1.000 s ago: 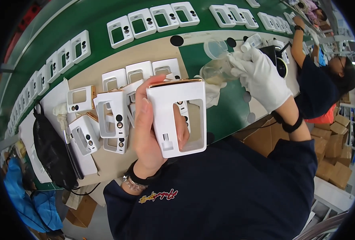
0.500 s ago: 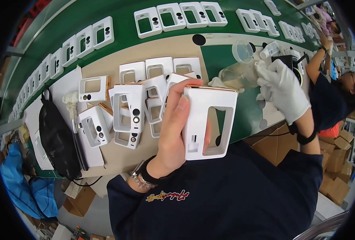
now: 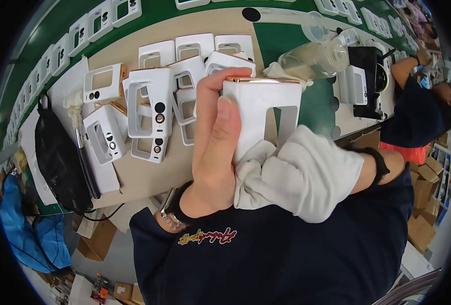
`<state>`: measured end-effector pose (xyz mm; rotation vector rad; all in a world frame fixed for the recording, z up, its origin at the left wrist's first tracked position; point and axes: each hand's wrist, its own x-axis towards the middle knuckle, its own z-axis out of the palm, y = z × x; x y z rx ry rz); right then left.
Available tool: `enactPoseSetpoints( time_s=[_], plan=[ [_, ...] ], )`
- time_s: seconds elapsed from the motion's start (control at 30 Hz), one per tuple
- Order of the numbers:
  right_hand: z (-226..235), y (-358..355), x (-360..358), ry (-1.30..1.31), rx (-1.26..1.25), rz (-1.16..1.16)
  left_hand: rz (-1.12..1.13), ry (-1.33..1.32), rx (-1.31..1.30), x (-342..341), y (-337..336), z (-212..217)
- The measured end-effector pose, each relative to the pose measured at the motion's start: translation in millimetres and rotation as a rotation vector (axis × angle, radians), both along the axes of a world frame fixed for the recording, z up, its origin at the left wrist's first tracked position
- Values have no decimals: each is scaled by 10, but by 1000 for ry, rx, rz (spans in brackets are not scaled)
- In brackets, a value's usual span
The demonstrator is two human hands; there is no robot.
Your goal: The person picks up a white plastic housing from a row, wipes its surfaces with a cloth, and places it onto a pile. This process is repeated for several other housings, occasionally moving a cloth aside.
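Observation:
My bare left hand (image 3: 216, 134) is wrapped round a white plastic housing (image 3: 251, 104), a frame with a rectangular opening and a copper-coloured top edge. My right hand (image 3: 307, 170), in a loose white glove, is against the housing's lower part and covers it. Its fingers look bunched; whether they pinch a cloth or only the glove's own fabric cannot be told. More white housings (image 3: 154, 101) like it, some with round black buttons, stand and lean in a group on the beige mat beyond my left hand.
A clear pump bottle (image 3: 314, 60) lies at the right beside a crumpled white cloth (image 3: 286, 75). Past it stands a black device (image 3: 365, 84). At left are a black mesh bag (image 3: 60, 155) and a black-handled brush-like tool (image 3: 85, 162). A co-worker (image 3: 424, 112) is at the far right.
My gloved right hand has come from beside the bottle on the right to the lower part of the housing. My left hand keeps its hold; the view has shifted, so the bench appears higher.

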<state>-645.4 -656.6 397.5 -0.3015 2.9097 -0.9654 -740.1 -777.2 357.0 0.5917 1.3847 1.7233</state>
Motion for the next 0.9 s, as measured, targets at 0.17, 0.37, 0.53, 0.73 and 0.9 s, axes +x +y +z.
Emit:
enactPoseSetpoints(
  time_s=[0.17, 0.37, 0.53, 0.73, 0.9],
  plan=[
    [-172, -252, 143, 249, 285, -164, 23, 29, -9, 19, -38, 32],
    [34, -86, 19, -58, 167, -200, 17, -235, -45, 66, -6, 43],
    [-16, -129, 174, 153, 224, -199, -108, -391, -69, 24, -54, 129],
    [-3, -179, 369, -43, -220, 26, -73, -359, 38, 20, 30, 24],
    [107, -75, 263, 226, -489, -224, -95, -337, 85, 49, -13, 34]
  ],
)
